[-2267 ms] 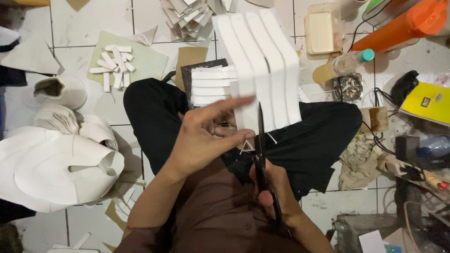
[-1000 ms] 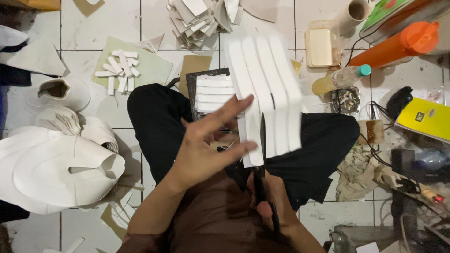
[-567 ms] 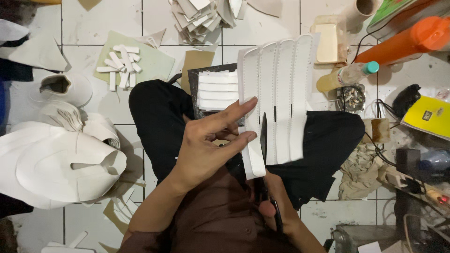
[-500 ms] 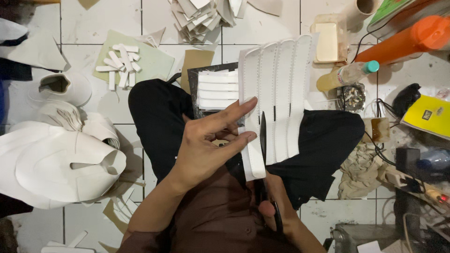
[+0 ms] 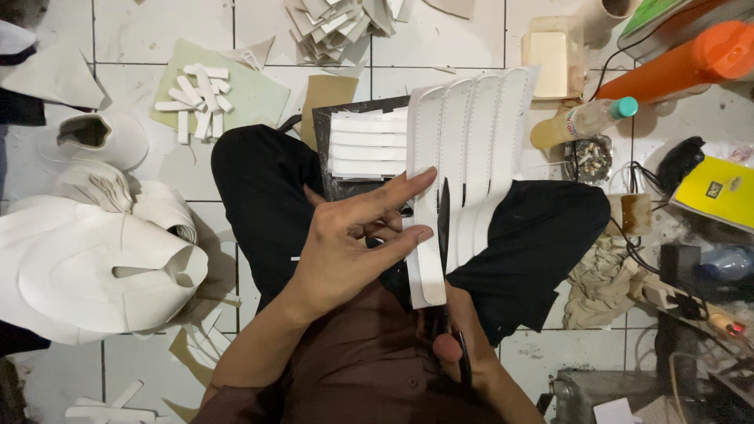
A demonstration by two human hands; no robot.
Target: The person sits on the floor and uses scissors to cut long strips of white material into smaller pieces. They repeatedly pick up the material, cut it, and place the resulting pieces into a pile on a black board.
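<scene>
Over the lap, left hand (image 5: 345, 251) pinches the white sheet (image 5: 471, 157), right hand (image 5: 459, 353) holds scissors (image 5: 444, 235) mid-cut; several strips slit, some finished strips (image 5: 367, 145) stacked, rightmost panel apparently uncut.

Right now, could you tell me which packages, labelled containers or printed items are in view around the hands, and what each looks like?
Orange bottle: top right, lying slanted, long and tapered.
Small bottle: right of the white strips, lying down, yellowish with teal cap and a label.
Yellow booklet: far right, flat, with a small dark square mark.
Clear box: top centre-right, rectangular, cream contents.
No screens or signs.
</scene>
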